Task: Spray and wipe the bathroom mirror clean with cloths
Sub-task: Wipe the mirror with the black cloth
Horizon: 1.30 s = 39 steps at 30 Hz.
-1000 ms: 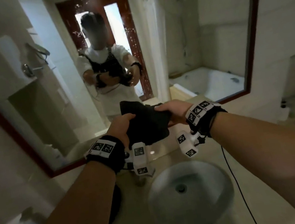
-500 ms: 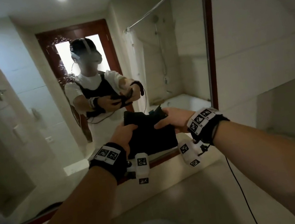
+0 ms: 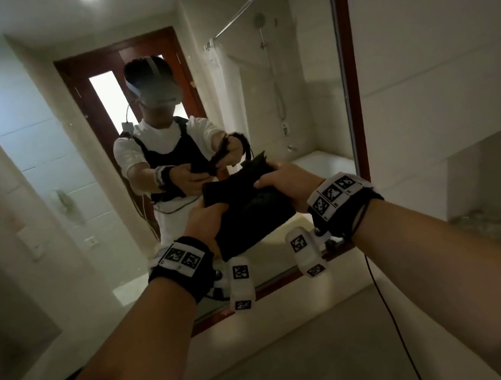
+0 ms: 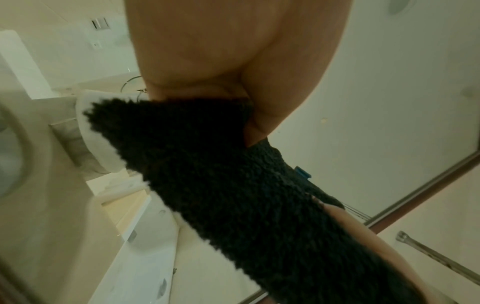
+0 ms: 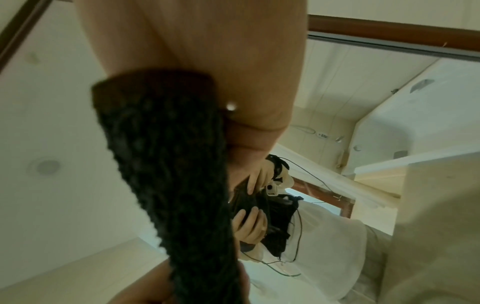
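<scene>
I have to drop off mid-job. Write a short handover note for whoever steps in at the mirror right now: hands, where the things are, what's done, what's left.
Left hand: grips the near-left edge of the black cloth.
Right hand: grips the cloth's far-right side, thumb on top.
The cloth hangs between both hands, above the counter, in front of the mirror and not touching the glass.
No spray bottle in view.
Done: cloth picked up. Whether the glass was sprayed cannot be told.
Left: probably fold or bunch the cloth, then wipe the mirror.
</scene>
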Motion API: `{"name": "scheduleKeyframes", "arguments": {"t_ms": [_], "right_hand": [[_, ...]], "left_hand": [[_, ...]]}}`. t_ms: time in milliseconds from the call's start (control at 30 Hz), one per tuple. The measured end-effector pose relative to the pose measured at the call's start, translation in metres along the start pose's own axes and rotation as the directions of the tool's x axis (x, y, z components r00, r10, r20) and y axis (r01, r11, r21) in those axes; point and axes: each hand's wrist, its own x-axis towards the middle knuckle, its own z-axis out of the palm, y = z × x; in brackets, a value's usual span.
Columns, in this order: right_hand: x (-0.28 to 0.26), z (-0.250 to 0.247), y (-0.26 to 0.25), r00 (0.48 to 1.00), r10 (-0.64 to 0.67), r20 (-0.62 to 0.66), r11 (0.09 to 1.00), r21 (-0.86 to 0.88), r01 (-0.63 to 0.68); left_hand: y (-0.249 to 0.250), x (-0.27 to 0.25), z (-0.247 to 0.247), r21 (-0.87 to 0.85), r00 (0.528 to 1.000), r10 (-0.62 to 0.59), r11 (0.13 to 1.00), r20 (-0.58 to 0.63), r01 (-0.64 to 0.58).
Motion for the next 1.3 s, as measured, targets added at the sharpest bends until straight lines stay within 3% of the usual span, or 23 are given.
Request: {"name": "scheduleKeyframes", "arguments": {"t_ms": [200, 367, 633, 800, 867, 967, 1033, 1067, 1100, 1167, 1233, 1300], "right_hand": [[-0.008, 0.025, -0.032, 0.997, -0.068, -0.034, 0.995, 0.074, 0.071], [-0.011, 0.054, -0.069, 0.988, -0.061, -0.144, 0.989, 0.124, 0.08], [0.012, 0.094, -0.116, 0.974, -0.105, -0.201, 0.981, 0.141, 0.134], [0.04, 0.1, -0.15, 0.919, -0.217, -0.33, 0.953, 0.133, 0.272], [0.051, 0.103, -0.164, 0.857, -0.385, -0.342, 0.918, -0.048, 0.394], [0.065, 0.11, -0.177, 0.736, -0.643, -0.214, 0.745, -0.399, 0.535], [0.077, 0.118, -0.177, 0.645, -0.76, -0.077, 0.531, -0.645, 0.549], [0.081, 0.123, -0.175, 0.626, -0.78, -0.004, 0.409, -0.761, 0.504], [0.089, 0.127, -0.171, 0.631, -0.773, 0.066, 0.291, -0.847, 0.445], [0.099, 0.135, -0.159, 0.689, -0.701, 0.181, 0.115, -0.925, 0.361], [0.107, 0.139, -0.147, 0.697, -0.675, 0.242, 0.017, -0.939, 0.343], [0.112, 0.142, -0.139, 0.666, -0.702, 0.252, -0.002, -0.936, 0.353]], "left_hand": [[0.033, -0.006, -0.024, 0.033, 0.997, 0.062, 0.997, 0.043, -0.064], [0.072, -0.007, -0.052, 0.025, 0.984, 0.166, 0.986, 0.064, -0.168], [0.118, -0.005, -0.092, 0.072, 0.963, 0.267, 0.962, -0.034, -0.264], [0.145, -0.003, -0.109, 0.171, 0.88, 0.439, 0.895, -0.179, -0.412], [0.153, 0.0, -0.114, 0.194, 0.846, 0.487, 0.871, -0.219, -0.451], [0.158, 0.006, -0.121, 0.26, 0.801, 0.533, 0.843, -0.273, -0.472], [0.157, 0.018, -0.13, 0.329, 0.758, 0.561, 0.823, -0.334, -0.464], [0.157, 0.02, -0.133, 0.362, 0.732, 0.571, 0.815, -0.372, -0.452], [0.158, 0.019, -0.135, 0.367, 0.717, 0.561, 0.823, -0.414, -0.433], [0.161, 0.016, -0.138, 0.388, 0.682, 0.561, 0.825, -0.47, -0.411], [0.159, 0.017, -0.142, 0.458, 0.646, 0.59, 0.8, -0.485, -0.387], [0.155, 0.026, -0.147, 0.53, 0.625, 0.62, 0.768, -0.474, -0.359]]}}
